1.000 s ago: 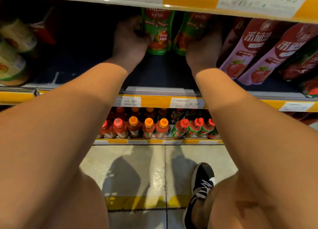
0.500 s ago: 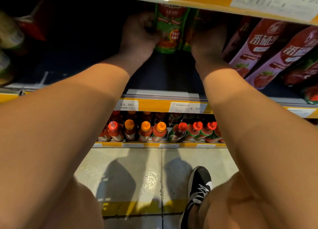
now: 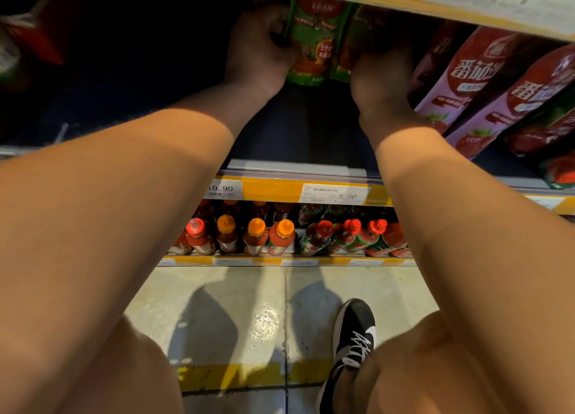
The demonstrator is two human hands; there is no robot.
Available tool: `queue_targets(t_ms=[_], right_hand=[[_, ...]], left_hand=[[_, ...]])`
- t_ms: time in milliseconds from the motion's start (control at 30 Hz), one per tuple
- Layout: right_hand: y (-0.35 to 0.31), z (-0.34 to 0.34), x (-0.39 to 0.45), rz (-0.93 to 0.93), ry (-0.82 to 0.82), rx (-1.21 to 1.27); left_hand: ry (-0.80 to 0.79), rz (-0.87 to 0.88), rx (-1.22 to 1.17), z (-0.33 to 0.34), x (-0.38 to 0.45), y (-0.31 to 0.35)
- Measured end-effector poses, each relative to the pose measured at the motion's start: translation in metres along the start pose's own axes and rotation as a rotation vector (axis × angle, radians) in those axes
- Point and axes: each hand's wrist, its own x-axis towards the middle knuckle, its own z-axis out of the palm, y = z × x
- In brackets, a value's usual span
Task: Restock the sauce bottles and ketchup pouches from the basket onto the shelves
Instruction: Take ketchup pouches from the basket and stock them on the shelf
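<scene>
Both my arms reach deep into the dark middle shelf (image 3: 298, 167). My left hand (image 3: 258, 55) grips the left edge of a green ketchup pouch (image 3: 311, 43) that stands upright. My right hand (image 3: 382, 74) holds a second green pouch (image 3: 345, 55) pressed against the first one's right side; its fingers are hidden behind the pouch. The pouch tops are cut off by the shelf edge above. The basket is out of view.
Pink ketchup pouches (image 3: 466, 80) lean at the right of the same shelf, with red pouches (image 3: 557, 164) beyond. Sauce bottles with orange caps (image 3: 255, 236) and red caps (image 3: 348, 236) fill the shelf below. The left part of the middle shelf is dark. My black shoe (image 3: 351, 345) stands on the tiled floor.
The two green pouches have come together side by side. Both hands have pushed a little further back into the shelf, and the view has tilted slightly downward.
</scene>
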Motion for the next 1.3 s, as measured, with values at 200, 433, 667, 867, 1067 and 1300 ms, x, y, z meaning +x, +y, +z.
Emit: queue_targets(t_ms=[200,433,667,867,1067,1300], right_hand=[[-0.002,-0.004,0.002,0.002,0.010,-0.059],[-0.015,-0.012,-0.017,-0.138,0.029,-0.054],[-0.020,-0.028,-0.054,-0.104,-0.070,-0.138],[-0.018,-0.035,-0.103,-0.027,-0.240,-0.015],[-0.026,-0.047,-0.156,-0.192,-0.297,0.000],[-0.055,-0.041,-0.220,-0.384,-0.370,-0.010]], left_hand=[[-0.015,-0.046,0.072,-0.003,-0.002,0.007],[-0.042,-0.070,0.049,-0.024,-0.017,0.018],[-0.078,-0.064,0.091,-0.065,-0.048,0.034],[-0.165,-0.098,0.254,-0.105,-0.087,0.042],[-0.178,-0.121,0.240,-0.157,-0.134,0.064],[-0.226,-0.132,0.397,-0.212,-0.191,0.082]])
